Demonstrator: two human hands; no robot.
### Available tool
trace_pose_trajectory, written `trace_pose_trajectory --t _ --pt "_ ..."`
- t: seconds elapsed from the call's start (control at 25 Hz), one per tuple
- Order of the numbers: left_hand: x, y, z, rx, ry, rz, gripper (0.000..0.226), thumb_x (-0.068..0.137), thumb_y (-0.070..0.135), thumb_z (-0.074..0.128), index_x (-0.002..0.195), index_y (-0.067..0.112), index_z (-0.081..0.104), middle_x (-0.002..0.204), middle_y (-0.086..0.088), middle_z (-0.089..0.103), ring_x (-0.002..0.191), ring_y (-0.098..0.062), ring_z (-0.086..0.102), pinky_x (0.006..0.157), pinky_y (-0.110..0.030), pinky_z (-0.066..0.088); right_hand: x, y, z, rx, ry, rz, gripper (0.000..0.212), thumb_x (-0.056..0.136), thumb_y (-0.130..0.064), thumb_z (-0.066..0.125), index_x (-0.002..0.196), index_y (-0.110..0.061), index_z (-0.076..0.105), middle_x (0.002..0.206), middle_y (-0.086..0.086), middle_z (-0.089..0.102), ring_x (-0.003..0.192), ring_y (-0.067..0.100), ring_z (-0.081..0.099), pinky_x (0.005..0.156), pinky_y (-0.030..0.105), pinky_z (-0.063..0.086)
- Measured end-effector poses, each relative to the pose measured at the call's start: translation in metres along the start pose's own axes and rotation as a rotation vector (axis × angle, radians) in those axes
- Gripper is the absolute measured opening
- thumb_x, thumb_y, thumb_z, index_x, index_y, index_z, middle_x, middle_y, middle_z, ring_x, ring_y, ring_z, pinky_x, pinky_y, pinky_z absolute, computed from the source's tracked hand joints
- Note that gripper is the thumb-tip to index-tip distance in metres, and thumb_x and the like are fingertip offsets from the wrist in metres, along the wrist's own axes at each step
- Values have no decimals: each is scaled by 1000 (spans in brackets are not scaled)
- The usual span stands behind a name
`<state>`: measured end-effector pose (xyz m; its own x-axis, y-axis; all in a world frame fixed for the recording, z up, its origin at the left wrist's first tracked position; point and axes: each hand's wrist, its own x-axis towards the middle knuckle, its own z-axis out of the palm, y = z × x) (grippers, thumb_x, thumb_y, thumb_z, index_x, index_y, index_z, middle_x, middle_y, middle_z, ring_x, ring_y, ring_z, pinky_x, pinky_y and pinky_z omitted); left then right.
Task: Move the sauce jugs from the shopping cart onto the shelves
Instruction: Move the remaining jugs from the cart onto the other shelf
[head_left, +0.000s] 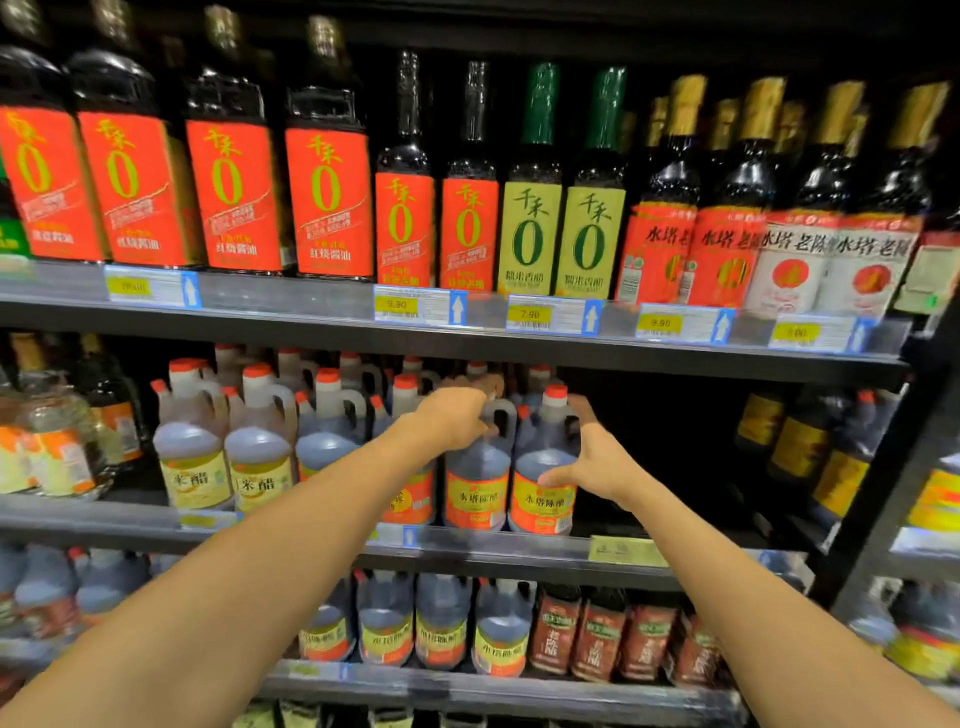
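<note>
Two dark sauce jugs with orange labels and red caps stand side by side at the front of the middle shelf (519, 548). My left hand (457, 418) grips the handle at the top of the left jug (475, 483). My right hand (592, 457) lies against the right side of the right jug (543, 488), thumb across its front and fingers straight up along its far side. The shopping cart is out of view.
Pale rice-vinegar jugs (195, 462) fill the middle shelf to the left. A dark gap (660, 457) lies right of the two jugs, then yellow-labelled bottles (800, 447). Tall bottles line the top shelf (467, 343); small jugs and brown pouches (597, 639) fill the lower one.
</note>
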<state>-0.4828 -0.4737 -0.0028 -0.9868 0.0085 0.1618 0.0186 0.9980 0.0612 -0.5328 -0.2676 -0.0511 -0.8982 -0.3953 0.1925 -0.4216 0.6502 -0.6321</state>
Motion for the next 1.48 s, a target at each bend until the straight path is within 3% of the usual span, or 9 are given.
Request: trace_pose_trajectory --t 0.24,0.4,0.56,0.72,0.84,1.0,1.12,1.24,1.48 --pt "-4 -2 -6 -22 -28 -14 59 98 31 57 146 8 34 125 -20 61 115 -37 55 84 -38 45 5 8 4 43 -61 29 102 48 -46 88 133 -18 39 133 5 52 123 25 51 98 47 49" --pt "-5 0 -9 -41 -69 -18 61 97 30 58 147 11 30 123 -20 60 112 -37 55 78 -37 43 -2 -5 -2 48 -83 -15 101 65 -19 89 145 -18 28 137 3 43 128 21 42 105 44 44" --pt "-12 2 -12 64 -24 -27 76 94 34 61 153 15 17 121 -16 61 111 -36 57 74 -35 42 -3 -11 -8 -20 -95 -39 106 67 -14 88 149 -17 22 131 13 47 127 33 44 102 45 45" --pt "-24 -1 -9 154 36 -38 55 91 41 64 133 10 43 109 -13 63 99 -33 60 69 -36 43 -6 -12 -16 -75 -53 -36 107 66 -22 89 151 -15 24 143 12 40 134 33 36 97 35 43" --pt "-38 -7 -9 161 83 -46 45 90 39 65 118 8 49 109 -14 59 100 -33 57 70 -36 41 -8 -23 -25 -63 1 -61 107 69 -25 88 152 -18 22 143 13 35 132 31 39 96 33 42" --pt "-58 -19 -16 131 163 -3 70 90 35 67 146 13 31 122 -16 50 113 -35 49 83 -43 49 -17 -50 -34 -197 64 -110 104 70 -31 87 152 -16 24 149 13 34 137 34 32 104 38 37" --pt "-79 -33 -23 132 219 13 70 89 34 66 146 16 30 132 -14 43 122 -34 42 93 -47 48 -36 -72 -29 -490 110 -66 102 71 -40 84 150 -16 24 146 17 33 135 38 32 105 49 40" --pt "-112 -51 -31 176 185 -55 68 89 41 63 144 17 31 132 -13 43 123 -35 41 93 -49 47 -63 -97 -18 -711 133 12 104 75 -44 79 153 -17 17 151 15 26 140 36 28 108 52 37" --pt "-191 -99 -48 257 88 -182 82 86 60 58 150 24 22 146 -14 34 133 -36 36 99 -54 41 -121 -155 15 -727 93 20 110 75 -47 78 156 -24 7 158 13 16 146 35 20 112 57 30"
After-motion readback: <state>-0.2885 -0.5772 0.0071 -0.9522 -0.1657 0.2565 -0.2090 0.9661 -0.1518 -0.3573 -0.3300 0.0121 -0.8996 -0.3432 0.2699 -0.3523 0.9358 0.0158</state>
